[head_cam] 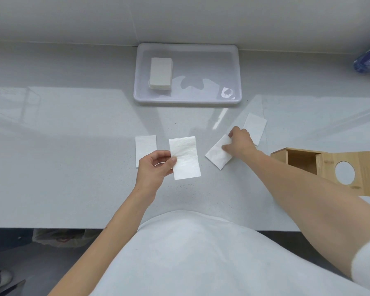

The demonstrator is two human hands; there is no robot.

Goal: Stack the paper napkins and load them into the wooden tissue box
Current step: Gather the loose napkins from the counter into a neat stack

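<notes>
My left hand [156,167] pinches a white folded napkin [185,159] by its left edge, just above the counter. Behind that hand a second napkin [144,147] lies flat. My right hand [239,142] grips the upper corner of a tilted napkin [217,154] on the counter. Beyond it a further napkin [255,127] lies partly hidden by the hand. A stack of napkins [160,73] sits in the white tray [222,56]. At the right stands the wooden tissue box [299,160], open, with its lid [359,174] with a round hole lying beside it.
The tray stands at the back against the wall. A blue bottle [367,60] lies at the far right. The counter's front edge [51,227] runs close to my body.
</notes>
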